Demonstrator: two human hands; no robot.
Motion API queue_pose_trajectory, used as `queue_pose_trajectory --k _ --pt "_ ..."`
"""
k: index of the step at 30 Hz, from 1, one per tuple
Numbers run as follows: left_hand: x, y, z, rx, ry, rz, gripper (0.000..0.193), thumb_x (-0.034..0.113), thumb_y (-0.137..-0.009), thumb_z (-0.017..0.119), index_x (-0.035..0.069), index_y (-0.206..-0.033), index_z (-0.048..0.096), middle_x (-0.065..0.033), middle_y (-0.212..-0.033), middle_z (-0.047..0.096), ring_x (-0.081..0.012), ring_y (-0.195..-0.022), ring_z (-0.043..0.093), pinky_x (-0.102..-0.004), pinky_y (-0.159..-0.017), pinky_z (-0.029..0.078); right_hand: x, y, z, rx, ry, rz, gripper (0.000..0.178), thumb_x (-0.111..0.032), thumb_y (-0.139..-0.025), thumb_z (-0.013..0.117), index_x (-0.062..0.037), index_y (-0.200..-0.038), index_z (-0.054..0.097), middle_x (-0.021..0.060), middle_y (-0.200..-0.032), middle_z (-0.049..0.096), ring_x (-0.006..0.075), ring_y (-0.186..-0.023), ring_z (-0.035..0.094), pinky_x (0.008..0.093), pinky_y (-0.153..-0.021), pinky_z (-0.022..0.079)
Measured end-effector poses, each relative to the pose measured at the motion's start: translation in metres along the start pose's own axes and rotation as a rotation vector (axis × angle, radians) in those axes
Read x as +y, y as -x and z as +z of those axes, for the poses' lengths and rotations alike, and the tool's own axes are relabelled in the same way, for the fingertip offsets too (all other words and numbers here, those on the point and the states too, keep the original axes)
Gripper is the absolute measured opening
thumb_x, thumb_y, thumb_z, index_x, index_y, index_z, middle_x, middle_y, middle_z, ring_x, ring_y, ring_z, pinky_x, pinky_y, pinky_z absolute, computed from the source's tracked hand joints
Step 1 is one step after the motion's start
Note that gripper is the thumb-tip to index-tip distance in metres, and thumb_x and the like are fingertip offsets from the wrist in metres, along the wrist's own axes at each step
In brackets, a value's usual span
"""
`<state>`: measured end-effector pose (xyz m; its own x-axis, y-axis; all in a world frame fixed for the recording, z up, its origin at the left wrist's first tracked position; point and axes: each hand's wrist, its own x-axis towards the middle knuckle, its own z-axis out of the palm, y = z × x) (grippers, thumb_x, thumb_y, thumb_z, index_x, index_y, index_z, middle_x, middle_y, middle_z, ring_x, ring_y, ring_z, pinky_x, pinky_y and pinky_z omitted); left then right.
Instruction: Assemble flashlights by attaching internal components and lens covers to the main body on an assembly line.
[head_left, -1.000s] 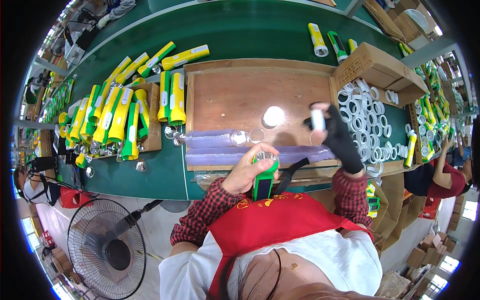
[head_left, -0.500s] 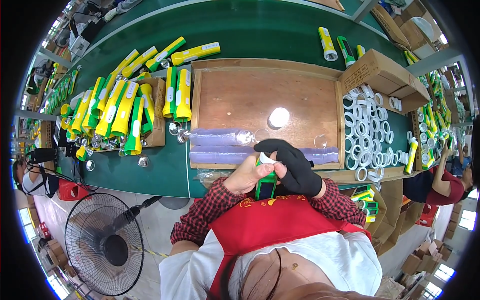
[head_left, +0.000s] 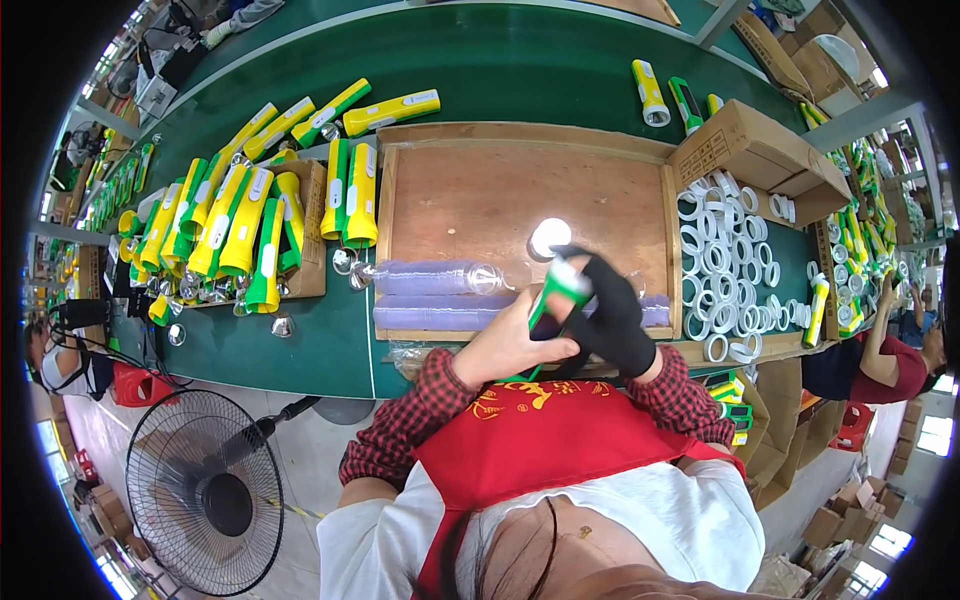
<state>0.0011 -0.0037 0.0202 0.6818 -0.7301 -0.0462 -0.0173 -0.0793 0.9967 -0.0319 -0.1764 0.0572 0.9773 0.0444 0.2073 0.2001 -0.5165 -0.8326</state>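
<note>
Left hand (head_left: pixel 510 340), bare, was wrapped round the green body of a torch (head_left: pixel 570 282); right hand (head_left: pixel 612 315), gloved, was curled over its head end, where a white rim (head_left: pixel 577 263) showed in part. Blur hid exactly how the gloved fingers met that rim. The torch was held tilted above the near edge of the tray (head_left: pixel 672 240). Judgement: the step in hand looked like turning or pressing the rim home. For that, the body wanted a firm, still left grip, the rim kept square to the head, and even turning force from the gloved fingers; a rim started askew would probably bind. Compared with half a second earlier, the torch had gone from near upright to tilted, its head swung away from the apron (head_left: pixel 560 430), and the gloved hand had followed it. A second earlier that hand was by the tray's right side with a white piece, and the torch's shiny cup lay bare. Purple stacks (head_left: pixel 430 278) lay along the tray's near side; a white disc (head_left: pixel 549 238) lay inside it; white rings (head_left: pixel 730 250) were heaped right of it, spare torches (head_left: pixel 210 230) left of it.
</note>
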Motion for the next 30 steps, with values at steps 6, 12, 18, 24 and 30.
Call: queue_pose_trajectory --k 6,12,18,24,30 --pt "0.028 0.004 -0.002 -0.372 0.988 -0.39 0.029 0.014 -0.081 0.072 0.0 -0.095 0.05 -0.0087 -0.067 0.056 -0.0164 -0.049 0.056 -0.0293 -0.045 0.046 -0.004 -0.013 -0.01 0.083 -0.534 -0.169 0.034 -0.013 -0.086 0.069 -0.001 -0.113 0.054 0.0224 -0.126 0.059 0.0248 -0.11 0.06 0.0358 -0.09 0.047" --pt "0.019 0.004 0.011 -0.722 1.524 -0.333 0.035 0.022 -0.083 0.07 0.005 -0.102 0.045 -0.0081 -0.065 0.051 -0.0168 -0.048 0.052 -0.0303 -0.045 0.045 0.003 -0.011 -0.005 0.054 -0.744 -0.251 0.033 -0.01 -0.089 0.065 -0.001 -0.116 0.049 0.0255 -0.129 0.055 0.0285 -0.115 0.058 0.0389 -0.094 0.046" --pt "0.042 -0.01 -0.013 -0.313 0.572 -0.374 0.031 0.015 -0.081 0.07 0.001 -0.099 0.048 -0.0059 -0.07 0.059 -0.0135 -0.054 0.06 -0.0278 -0.05 0.048 0.007 -0.01 -0.018 0.101 -0.462 -0.218 0.03 -0.008 -0.088 0.065 -0.0003 -0.113 0.051 0.0235 -0.129 0.056 0.027 -0.112 0.059 0.0361 -0.093 0.047" --pt "0.044 -0.022 -0.005 0.023 0.188 -0.239 0.027 0.01 -0.079 0.069 0.0 -0.096 0.051 -0.0053 -0.071 0.06 -0.0114 -0.054 0.059 -0.0254 -0.049 0.047 -0.017 -0.048 -0.035 -0.025 -0.1 -0.177 0.038 -0.008 -0.078 0.073 -0.0037 -0.115 0.062 0.01 -0.101 0.063 0.0203 -0.089 0.063 0.0305 -0.077 0.049" --pt "0.044 -0.011 -0.005 -0.49 1.043 -0.369 0.027 0.017 -0.083 0.071 0.001 -0.091 0.051 -0.0093 -0.067 0.06 -0.0154 -0.051 0.061 -0.0275 -0.045 0.048 -0.01 -0.038 -0.026 -0.035 -0.71 -0.267 0.029 -0.011 -0.075 0.073 -0.0024 -0.1 0.062 0.0112 -0.102 0.061 0.0214 -0.09 0.062 0.0334 -0.077 0.049"
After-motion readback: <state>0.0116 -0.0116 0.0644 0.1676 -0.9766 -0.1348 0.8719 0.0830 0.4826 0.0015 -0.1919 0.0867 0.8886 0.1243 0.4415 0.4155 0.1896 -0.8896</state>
